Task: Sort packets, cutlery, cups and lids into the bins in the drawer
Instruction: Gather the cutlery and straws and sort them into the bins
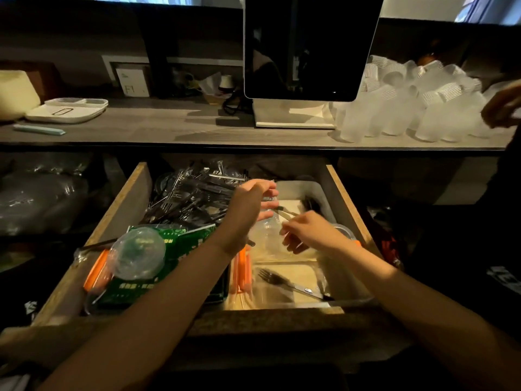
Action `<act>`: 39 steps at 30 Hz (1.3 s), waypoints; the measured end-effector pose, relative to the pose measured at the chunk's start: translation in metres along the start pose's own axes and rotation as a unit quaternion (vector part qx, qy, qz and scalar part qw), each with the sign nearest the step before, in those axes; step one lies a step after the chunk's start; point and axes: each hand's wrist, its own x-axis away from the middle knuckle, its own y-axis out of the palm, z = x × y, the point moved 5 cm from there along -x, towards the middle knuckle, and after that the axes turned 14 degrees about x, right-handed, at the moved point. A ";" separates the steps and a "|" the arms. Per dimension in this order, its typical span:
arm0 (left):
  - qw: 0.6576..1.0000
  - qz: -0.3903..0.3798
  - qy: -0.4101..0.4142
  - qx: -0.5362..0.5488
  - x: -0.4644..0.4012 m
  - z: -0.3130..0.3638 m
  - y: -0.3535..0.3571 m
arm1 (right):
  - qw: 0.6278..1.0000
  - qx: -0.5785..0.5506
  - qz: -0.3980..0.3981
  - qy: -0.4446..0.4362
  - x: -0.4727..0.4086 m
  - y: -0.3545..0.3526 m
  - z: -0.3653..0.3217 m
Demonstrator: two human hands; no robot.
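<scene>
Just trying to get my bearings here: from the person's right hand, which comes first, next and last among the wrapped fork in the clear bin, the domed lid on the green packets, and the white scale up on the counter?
Going outward from the right hand:
1. Wrapped fork, just below the hand in the clear bin, front right of the drawer.
2. Domed lid, on the green packets, drawer's left side.
3. White scale, far left on the counter.

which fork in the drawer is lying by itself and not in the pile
The fork in the clear bin at the front right. It lies alone on the bin floor; the other forks are heaped at the back left.
</scene>
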 end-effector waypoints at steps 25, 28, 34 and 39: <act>0.974 -0.037 0.141 -0.173 0.016 0.012 -0.068 | 0.965 0.190 -0.181 0.005 -0.010 0.044 0.024; 0.977 -0.028 0.163 -0.133 0.017 0.017 -0.067 | 0.985 0.012 -0.164 -0.043 0.000 0.019 0.000; 0.991 -0.057 0.114 -0.040 0.025 0.020 -0.043 | 0.961 -0.239 0.047 -0.127 0.015 -0.023 -0.047; 0.978 -0.168 -0.027 -0.119 0.039 0.004 -0.010 | 0.906 -0.378 0.159 -0.103 0.010 -0.035 -0.076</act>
